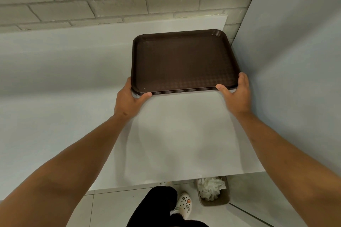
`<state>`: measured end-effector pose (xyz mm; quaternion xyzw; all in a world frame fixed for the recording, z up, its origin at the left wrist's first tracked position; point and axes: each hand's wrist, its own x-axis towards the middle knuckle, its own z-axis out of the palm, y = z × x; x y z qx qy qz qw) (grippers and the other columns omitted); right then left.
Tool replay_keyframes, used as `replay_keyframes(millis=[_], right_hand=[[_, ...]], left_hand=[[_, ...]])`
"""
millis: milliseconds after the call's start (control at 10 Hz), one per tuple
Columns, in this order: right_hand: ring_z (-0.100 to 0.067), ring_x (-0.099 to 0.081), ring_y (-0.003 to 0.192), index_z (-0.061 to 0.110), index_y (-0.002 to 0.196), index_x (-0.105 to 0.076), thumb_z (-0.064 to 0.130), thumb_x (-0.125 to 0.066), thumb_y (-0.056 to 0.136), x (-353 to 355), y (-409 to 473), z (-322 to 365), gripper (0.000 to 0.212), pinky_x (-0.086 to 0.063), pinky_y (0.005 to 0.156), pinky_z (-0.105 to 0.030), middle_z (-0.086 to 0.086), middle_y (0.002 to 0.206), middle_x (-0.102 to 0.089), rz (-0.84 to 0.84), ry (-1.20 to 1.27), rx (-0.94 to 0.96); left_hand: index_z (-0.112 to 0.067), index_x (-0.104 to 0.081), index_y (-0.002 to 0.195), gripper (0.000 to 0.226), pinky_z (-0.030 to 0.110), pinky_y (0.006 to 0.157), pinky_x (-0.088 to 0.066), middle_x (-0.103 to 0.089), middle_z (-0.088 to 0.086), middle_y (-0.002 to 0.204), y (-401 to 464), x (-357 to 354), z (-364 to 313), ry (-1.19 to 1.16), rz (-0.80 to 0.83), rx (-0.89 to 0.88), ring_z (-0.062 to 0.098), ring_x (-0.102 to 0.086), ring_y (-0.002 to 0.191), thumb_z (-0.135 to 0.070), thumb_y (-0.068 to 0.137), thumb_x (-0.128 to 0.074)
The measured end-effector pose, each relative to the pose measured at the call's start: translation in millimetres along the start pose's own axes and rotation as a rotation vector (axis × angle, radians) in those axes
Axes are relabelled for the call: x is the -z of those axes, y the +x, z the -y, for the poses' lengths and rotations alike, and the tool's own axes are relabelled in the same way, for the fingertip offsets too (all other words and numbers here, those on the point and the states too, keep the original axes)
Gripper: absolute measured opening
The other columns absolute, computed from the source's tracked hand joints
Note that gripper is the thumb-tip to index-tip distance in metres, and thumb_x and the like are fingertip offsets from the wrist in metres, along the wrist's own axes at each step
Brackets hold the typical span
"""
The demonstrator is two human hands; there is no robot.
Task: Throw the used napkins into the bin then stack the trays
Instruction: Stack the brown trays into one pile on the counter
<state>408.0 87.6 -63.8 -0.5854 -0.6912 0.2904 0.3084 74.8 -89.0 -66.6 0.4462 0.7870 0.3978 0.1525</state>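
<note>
Napkins [212, 188] fill the bin [224, 202] below the table [175, 143], and the left hand [127, 99] and right hand [238, 94] grip the stacked trays [184, 61], so the task looks nearly finished.

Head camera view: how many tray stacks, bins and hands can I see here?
stack of brown trays: 1
bin: 1, with crumpled napkins inside
Hands: 2, the left hand and the right hand, each gripping a near corner of the stack
Total: 4
</note>
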Motion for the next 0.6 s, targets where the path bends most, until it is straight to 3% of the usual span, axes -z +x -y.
replay_keyframes(millis=[200,400,500,600], right_hand=[[-0.021,-0.023,0.152,0.005,0.158,-0.021,0.049,-0.072,0.088,0,-1,2,0.098,-0.018,0.118,-0.022,-0.007,0.166,-0.021,0.015,-0.008,-0.005],[-0.016,-0.015,0.153,0.012,0.161,-0.015,0.049,-0.068,0.091,4,-5,8,0.096,-0.013,0.112,-0.016,-0.001,0.169,-0.005,0.069,-0.01,-0.013],[-0.016,-0.012,0.154,0.017,0.161,-0.014,0.053,-0.066,0.091,4,-9,5,0.094,-0.017,0.119,-0.024,0.001,0.169,-0.001,0.087,-0.014,0.004],[-0.017,-0.006,0.156,0.019,0.16,-0.015,0.057,-0.061,0.092,9,-15,6,0.091,-0.018,0.125,-0.039,0.003,0.169,0.0,0.078,-0.04,0.041]], left_hand=[[-0.033,-0.042,0.141,0.081,0.032,0.099,-0.053,-0.063,-0.012,0.129,-1,0,-2,-0.006,-0.006,0.01,0.012,-0.061,0.114,-0.064,0.074,-0.075],[-0.033,-0.044,0.14,0.08,0.034,0.1,-0.053,-0.062,-0.015,0.129,-5,3,-10,-0.025,-0.001,0.033,0.009,-0.06,0.116,-0.065,0.074,-0.075],[-0.034,-0.043,0.14,0.077,0.034,0.1,-0.053,-0.061,-0.016,0.128,-9,5,-12,-0.038,0.019,0.024,0.007,-0.059,0.115,-0.062,0.075,-0.075],[-0.028,-0.037,0.146,0.084,0.04,0.107,-0.048,-0.055,-0.008,0.141,-10,9,-15,0.001,0.025,0.035,0.014,-0.054,0.127,-0.066,0.078,-0.07]])
